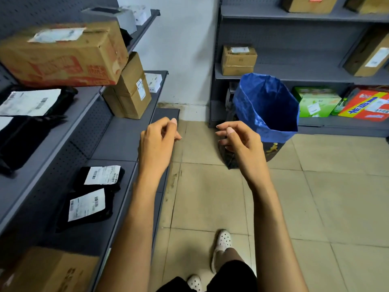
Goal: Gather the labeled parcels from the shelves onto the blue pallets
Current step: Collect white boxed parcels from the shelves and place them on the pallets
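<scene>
— On the grey metal shelves point(117, 135) at left, what lies there?

— Flat black plastic parcels point(99, 178) with white barcode labels, and creased cardboard boxes point(63, 53) with taped labels. More boxes sit on the far shelves.

— And on the tiled floor point(315, 197)?

— A blue woven bag point(266, 106), upright, mouth open.

— The hands?

— Left hand point(157, 140) and right hand point(240, 140) hang in mid-air between shelf and bag, fingers loosely curled, grasping nothing.

Camera: one, head-worn, wide-angle.
Facing: forward and down an aisle's tiled floor point(210, 197).
Range: close above both forearms; shelves point(117, 133) alongside.
</scene>
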A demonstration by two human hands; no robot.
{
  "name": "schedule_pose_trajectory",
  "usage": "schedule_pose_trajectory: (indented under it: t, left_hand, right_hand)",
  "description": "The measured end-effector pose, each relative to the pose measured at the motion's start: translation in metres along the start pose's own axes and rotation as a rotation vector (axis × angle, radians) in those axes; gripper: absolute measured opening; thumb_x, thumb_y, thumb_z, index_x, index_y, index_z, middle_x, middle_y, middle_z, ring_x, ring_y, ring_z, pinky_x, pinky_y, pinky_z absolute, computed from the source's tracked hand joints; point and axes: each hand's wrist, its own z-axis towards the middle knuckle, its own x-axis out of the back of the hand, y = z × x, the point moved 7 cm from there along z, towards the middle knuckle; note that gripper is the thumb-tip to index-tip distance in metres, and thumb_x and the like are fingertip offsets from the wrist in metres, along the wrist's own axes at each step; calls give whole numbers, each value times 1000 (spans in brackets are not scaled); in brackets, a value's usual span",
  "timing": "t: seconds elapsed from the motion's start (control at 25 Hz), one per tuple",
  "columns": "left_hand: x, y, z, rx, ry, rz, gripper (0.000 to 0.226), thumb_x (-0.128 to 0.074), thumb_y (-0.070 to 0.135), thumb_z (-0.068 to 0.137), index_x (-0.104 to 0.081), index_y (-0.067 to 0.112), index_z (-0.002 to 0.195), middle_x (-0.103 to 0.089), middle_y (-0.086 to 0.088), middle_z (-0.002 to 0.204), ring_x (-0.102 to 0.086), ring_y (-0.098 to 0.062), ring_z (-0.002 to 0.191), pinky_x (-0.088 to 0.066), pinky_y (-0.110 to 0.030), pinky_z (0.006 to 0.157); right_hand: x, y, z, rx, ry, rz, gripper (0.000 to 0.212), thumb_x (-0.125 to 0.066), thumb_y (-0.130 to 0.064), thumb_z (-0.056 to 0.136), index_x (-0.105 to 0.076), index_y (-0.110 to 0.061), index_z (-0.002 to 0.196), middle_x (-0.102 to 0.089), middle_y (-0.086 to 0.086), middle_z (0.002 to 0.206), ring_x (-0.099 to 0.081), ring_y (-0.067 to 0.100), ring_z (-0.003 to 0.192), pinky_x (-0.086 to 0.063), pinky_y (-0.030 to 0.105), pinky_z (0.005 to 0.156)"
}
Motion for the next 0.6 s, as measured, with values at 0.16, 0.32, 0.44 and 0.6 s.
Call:
schedule_pose_trajectory:
  t: [0.16,0.32,0.44,0.6]
  left_hand:
    - [-24,-14,51,16,-4,-9,43,-47,29,107,-62,10,71,-69,8,65,-66,-4,67,-56,-39,81]
    - [-61,-11,123,23,28,-14,42,-47,28,107,-64,8,74,-71,5,68,-68,-10,74,-56,-37,82]
    - [-97,-2,179,23,29,-34,40,-47,29,105,-63,16,71,-71,7,69,-69,-13,76,-57,-40,84]
    - [-146,16,251,4,58,-81,41,-46,36,100,-65,11,74,-70,9,66,-69,-10,73,-57,-41,84]
  right_hand:
    - [0,18,61,-12,1,-20,22,-49,-17,105,-70,-13,108,-75,1,98,-67,6,85,-52,23,83]
    - [3,34,146,7,-57,-26,22,-48,-18,105,-70,-14,110,-75,2,98,-67,6,87,-53,26,84]
    - [17,42,212,14,-86,-32,22,-49,-19,105,-70,-16,110,-74,0,97,-68,9,87,-55,29,85]
    - [47,50,302,61,-75,-27,23,-48,-16,105,-70,-13,111,-74,0,97,-68,7,87,-51,21,80]
